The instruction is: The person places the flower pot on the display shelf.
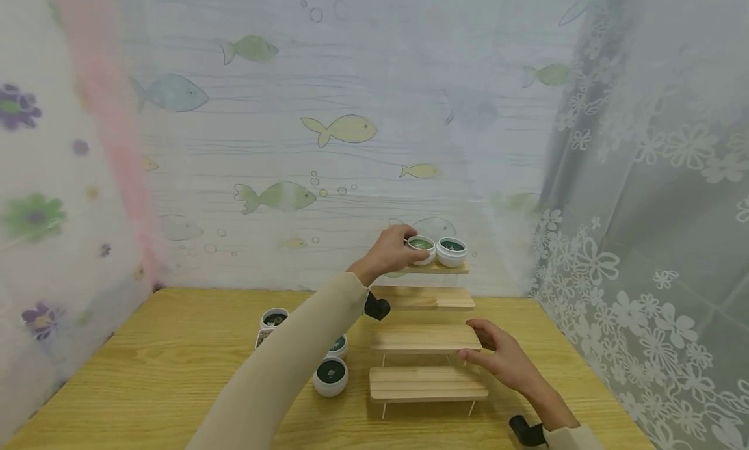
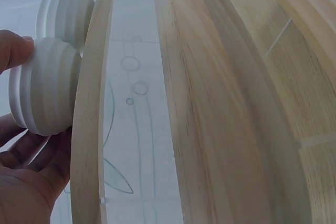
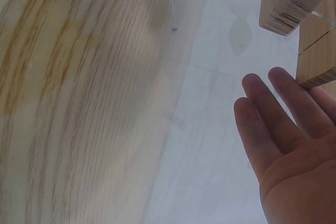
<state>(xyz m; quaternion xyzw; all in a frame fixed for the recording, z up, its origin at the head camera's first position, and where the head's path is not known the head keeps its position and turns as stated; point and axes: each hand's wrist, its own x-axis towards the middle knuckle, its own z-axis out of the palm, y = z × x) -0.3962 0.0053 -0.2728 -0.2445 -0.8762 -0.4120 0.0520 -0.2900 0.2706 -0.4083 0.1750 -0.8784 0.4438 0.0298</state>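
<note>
On the top step of a wooden tiered stand [image 1: 427,339], my left hand [image 1: 391,250] holds a small white pot [image 2: 46,87] with green contents. Thumb and fingers lie on opposite sides of this pot, which is at the step's level. Close beside it on the same step sits another white pot [image 1: 451,251] with dark green contents. My right hand [image 1: 506,356] is at the right end of the second step from the bottom, thumb in front and fingers behind. Its fingers [image 3: 262,129] look fairly straight and spread in the right wrist view; contact with the step is partly hidden.
Left of the stand, several more white pots stand on the wooden table [image 1: 175,346], including a dark-topped pot [image 1: 330,376] in front. My left sleeve [image 1: 287,365] covers part of this group. A fish-patterned curtain [image 1: 328,177] hangs behind the table.
</note>
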